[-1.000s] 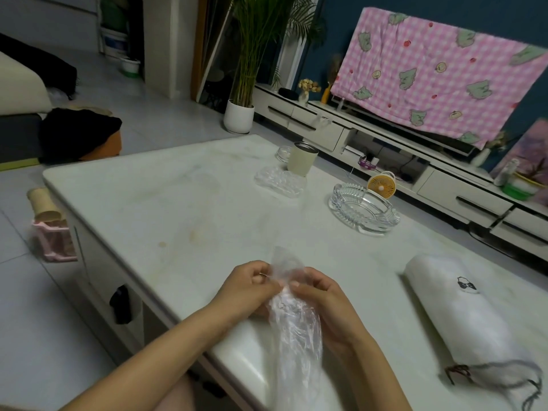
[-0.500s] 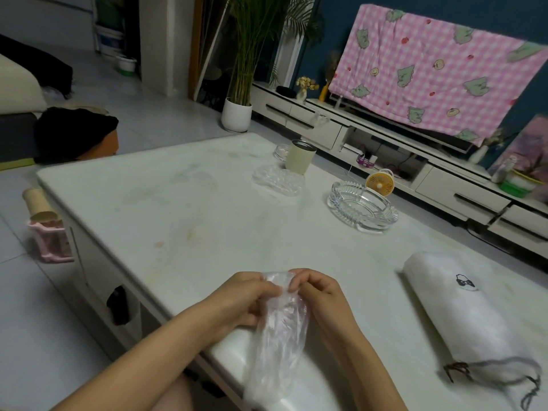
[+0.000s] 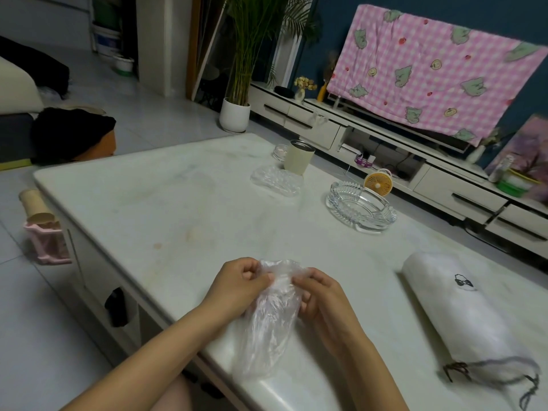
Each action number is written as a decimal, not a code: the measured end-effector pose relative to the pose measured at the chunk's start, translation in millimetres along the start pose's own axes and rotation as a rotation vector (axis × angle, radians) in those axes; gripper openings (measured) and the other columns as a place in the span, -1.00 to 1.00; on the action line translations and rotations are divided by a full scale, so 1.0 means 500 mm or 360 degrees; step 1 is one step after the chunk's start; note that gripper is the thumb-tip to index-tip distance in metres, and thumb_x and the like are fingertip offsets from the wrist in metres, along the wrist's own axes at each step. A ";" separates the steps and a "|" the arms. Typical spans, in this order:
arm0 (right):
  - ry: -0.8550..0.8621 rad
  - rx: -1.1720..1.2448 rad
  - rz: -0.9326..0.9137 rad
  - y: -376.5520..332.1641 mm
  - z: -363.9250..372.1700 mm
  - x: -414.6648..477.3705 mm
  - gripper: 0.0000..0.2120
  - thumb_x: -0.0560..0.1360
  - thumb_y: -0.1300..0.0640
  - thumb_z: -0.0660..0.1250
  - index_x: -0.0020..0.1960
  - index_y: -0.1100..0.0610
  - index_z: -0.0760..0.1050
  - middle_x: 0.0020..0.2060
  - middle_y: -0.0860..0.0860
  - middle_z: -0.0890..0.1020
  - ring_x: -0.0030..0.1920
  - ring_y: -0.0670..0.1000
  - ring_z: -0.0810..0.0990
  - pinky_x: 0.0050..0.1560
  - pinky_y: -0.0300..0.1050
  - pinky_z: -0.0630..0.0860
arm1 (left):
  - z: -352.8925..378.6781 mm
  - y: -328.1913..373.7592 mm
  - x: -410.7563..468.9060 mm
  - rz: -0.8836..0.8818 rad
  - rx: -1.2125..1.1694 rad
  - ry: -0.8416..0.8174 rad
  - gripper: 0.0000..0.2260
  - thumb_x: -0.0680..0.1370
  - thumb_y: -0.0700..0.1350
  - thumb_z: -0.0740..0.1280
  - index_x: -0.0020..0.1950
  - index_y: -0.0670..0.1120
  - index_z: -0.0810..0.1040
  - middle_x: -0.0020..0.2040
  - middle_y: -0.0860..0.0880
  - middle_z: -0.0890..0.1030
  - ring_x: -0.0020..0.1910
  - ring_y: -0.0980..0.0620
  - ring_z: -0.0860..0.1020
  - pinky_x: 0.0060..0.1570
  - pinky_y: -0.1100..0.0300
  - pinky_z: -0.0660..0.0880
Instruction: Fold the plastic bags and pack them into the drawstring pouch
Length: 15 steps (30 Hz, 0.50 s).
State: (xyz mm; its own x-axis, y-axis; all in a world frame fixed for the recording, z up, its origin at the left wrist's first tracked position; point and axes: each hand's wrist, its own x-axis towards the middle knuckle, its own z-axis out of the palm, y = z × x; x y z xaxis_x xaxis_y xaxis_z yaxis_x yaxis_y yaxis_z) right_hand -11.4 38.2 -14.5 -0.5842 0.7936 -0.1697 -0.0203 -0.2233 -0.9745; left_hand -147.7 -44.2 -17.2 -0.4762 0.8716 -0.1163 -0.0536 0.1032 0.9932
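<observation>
Thin crinkled clear plastic bag (image 3: 271,318), soft matt white cloth drawstring pouch (image 3: 458,312), ribbed glossy glass ashtray (image 3: 360,206), smooth pale marble-look table (image 3: 148,203).

- The clear plastic bag's (image 3: 268,327) top stood up above the hands a second ago and is now bunched down level with the knuckles.
- The left hand (image 3: 237,287) and right hand (image 3: 321,298) have drawn closer, pinching that gathered edge.
- The bag's hanging body, narrow before, is now wider.

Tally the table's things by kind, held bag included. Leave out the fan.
Plastic bag: 1
Drawstring pouch: 1
Glass ashtray: 1
Clear tray: 1
Cream cup: 1
Small glass jar: 1
Total: 6
</observation>
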 end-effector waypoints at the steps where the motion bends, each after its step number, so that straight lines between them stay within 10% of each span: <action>1: -0.0024 0.0027 -0.0002 0.002 0.001 0.000 -0.65 0.39 0.10 0.35 0.04 0.34 0.51 -0.08 0.27 0.60 -0.15 0.15 0.59 -0.16 -0.06 0.53 | 0.000 0.000 0.000 0.0009 0.0008 0.0020 -0.81 0.51 -0.22 0.36 -0.28 -0.19 0.44 -0.46 -0.04 0.45 -0.52 0.07 0.36 -0.49 0.28 0.26; 6: -0.0202 -0.0180 -0.0125 0.012 0.010 -0.011 -0.63 0.43 0.06 0.41 0.14 0.26 0.56 0.03 0.25 0.64 0.07 0.26 0.62 0.14 0.13 0.53 | 0.006 -0.001 -0.002 0.0016 0.0025 0.0015 -0.78 0.50 -0.20 0.38 -0.31 -0.13 0.43 -0.45 -0.03 0.43 -0.53 0.11 0.33 -0.52 0.32 0.25; 15: 0.0069 -0.0249 -0.0212 0.022 0.014 -0.005 -0.72 0.39 0.09 0.40 -0.04 0.30 0.57 -0.06 0.30 0.64 0.04 0.35 0.58 0.11 0.22 0.51 | 0.009 0.003 -0.004 -0.0032 -0.0121 -0.0030 -0.81 0.50 -0.13 0.40 -0.06 -0.28 0.56 -0.15 -0.28 0.65 -0.23 -0.08 0.57 -0.15 0.09 0.47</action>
State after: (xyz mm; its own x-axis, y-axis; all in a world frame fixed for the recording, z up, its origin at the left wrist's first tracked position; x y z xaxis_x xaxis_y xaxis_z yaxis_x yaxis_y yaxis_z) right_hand -16.0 29.8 -23.8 -0.5493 0.8346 -0.0409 0.0332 -0.0271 -0.9991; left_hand -142.9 -43.5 -15.5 -0.4578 0.8787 -0.1355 -0.1296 0.0849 0.9879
